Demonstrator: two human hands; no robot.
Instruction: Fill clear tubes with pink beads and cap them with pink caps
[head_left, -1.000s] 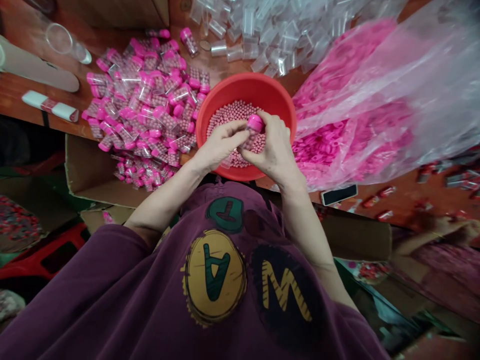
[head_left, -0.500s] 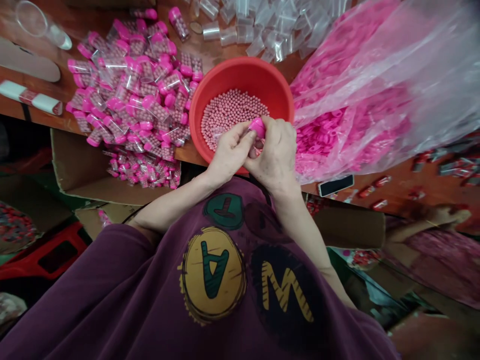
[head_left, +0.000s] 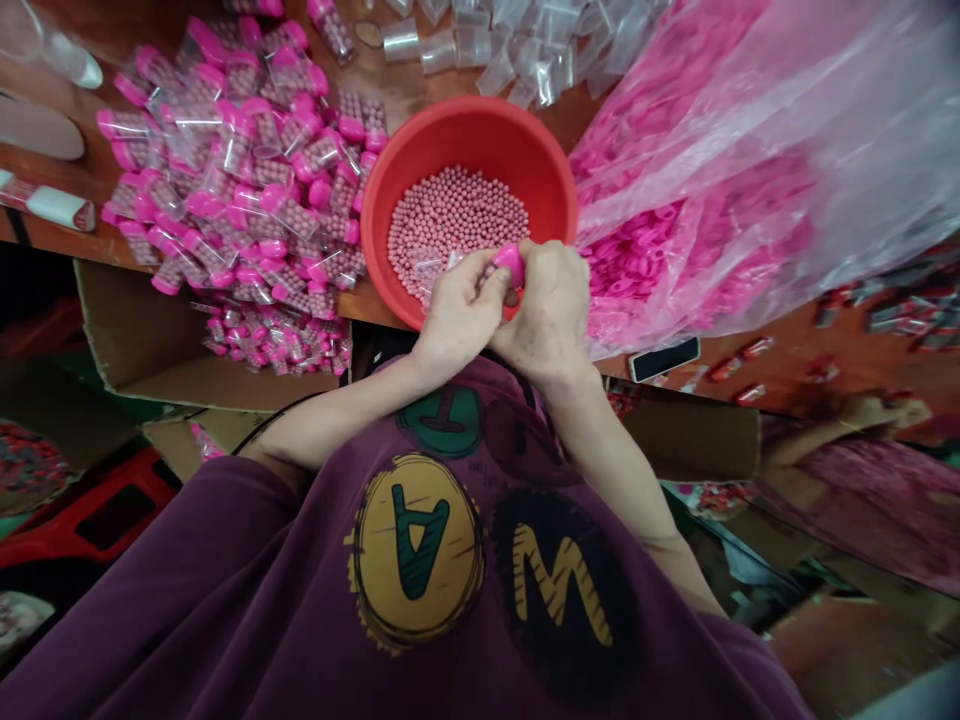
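Observation:
Both hands meet over the near rim of a red bowl (head_left: 472, 125). My left hand (head_left: 461, 318) is closed around a small clear bottle, mostly hidden by its fingers, with a pink cap (head_left: 510, 262) on top. My right hand (head_left: 549, 312) is curled at the right side of the same bottle, its fingers pressed against the cap. Below them, the bowl holds many small pink beads (head_left: 465, 205). A clear tube (head_left: 429, 268) lies on the beads just left of my left hand.
Left of the bowl lies a heap of filled, pink-capped bottles (head_left: 247, 170), above an open cardboard box (head_left: 135, 350). Clear tubes (head_left: 472, 45) lie behind. On the right are a plastic bag of pink parts (head_left: 697, 200), a phone (head_left: 664, 360) and another person's arm (head_left: 817, 440).
The view has shifted slightly, so the table and bowl appear a little further left and higher. Both hands remain together on the capped bottle, with only slight finger movement.

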